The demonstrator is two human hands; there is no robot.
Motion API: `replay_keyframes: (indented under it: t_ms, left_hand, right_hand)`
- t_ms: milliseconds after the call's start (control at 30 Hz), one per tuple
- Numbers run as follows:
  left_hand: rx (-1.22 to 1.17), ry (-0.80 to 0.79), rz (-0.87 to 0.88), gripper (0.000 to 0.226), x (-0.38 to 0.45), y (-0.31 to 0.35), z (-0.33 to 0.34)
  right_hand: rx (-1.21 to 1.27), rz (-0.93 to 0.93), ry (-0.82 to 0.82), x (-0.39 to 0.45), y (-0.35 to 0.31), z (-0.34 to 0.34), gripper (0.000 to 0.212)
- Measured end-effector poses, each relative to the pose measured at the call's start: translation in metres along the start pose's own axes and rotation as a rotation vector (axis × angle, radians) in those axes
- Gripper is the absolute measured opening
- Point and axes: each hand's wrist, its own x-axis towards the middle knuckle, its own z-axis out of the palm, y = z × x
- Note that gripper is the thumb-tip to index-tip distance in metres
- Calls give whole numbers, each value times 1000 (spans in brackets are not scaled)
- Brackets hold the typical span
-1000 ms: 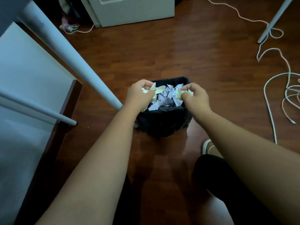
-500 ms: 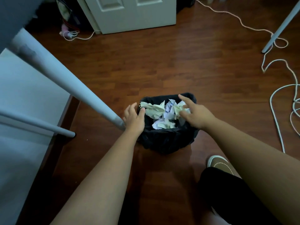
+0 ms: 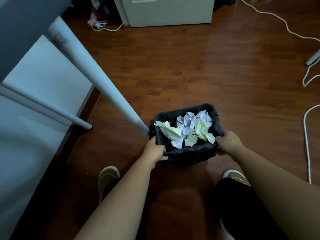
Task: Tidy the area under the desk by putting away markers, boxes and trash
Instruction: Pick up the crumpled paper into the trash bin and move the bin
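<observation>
Forearms are entering from the bottom of the frame, with two shoes [image 3: 108, 174] showing low at centre-left and centre-right on the wooden floor [image 3: 199, 70]. Left hand [image 3: 155, 151] is curling around the near-left corner of the trash bin [image 3: 188, 154], thumb lying over the dark liner; right hand [image 3: 227, 142] is clasping the near-right corner likewise. Both hands are closing on the rim, neither relaxed. Judgement: the two-handed hold at opposite corners is keeping the full bin level for moving or repositioning. Crumpled paper [image 3: 188, 130], yellow and pale lilac, is filling the bin close to its top, so tipping would likely spill it. Bin is sitting just below frame centre, its left corner appearing to touch the foot of a white desk leg [image 3: 97, 78]. Further up, a white cable [image 3: 306, 139] is trailing at right, and a white door [image 3: 169, 13] is standing at top centre
</observation>
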Motion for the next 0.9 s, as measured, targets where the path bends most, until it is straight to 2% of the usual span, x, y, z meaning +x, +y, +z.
replay_keyframes:
  t_ms: [67,267,567,633,700,900]
  left_hand:
    - [-96,22,-20,73,-16,-12,-1]
    - [-250,57,-53,69,-75,-58,-13]
    - [-323,127,9,70,-176,-124,-21]
    - [-333,141,24,70,-197,-138,-28]
    - [-347,180,19,70,-218,-154,-44]
    - [-438,294,-6,65,-276,-221,-118]
  right_hand:
    - [-47,-32,0,-16,-1,0,18]
    - [-57,-118,-34,-72,-3,-7,28]
    - [-77,-251,-70,-170,29,-11,21]
    - [-56,-275,-59,-187,32,-2,19]
    - [-19,-295,-68,-201,32,17,27]
    - [-9,-360,-231,-257,24,95,35]
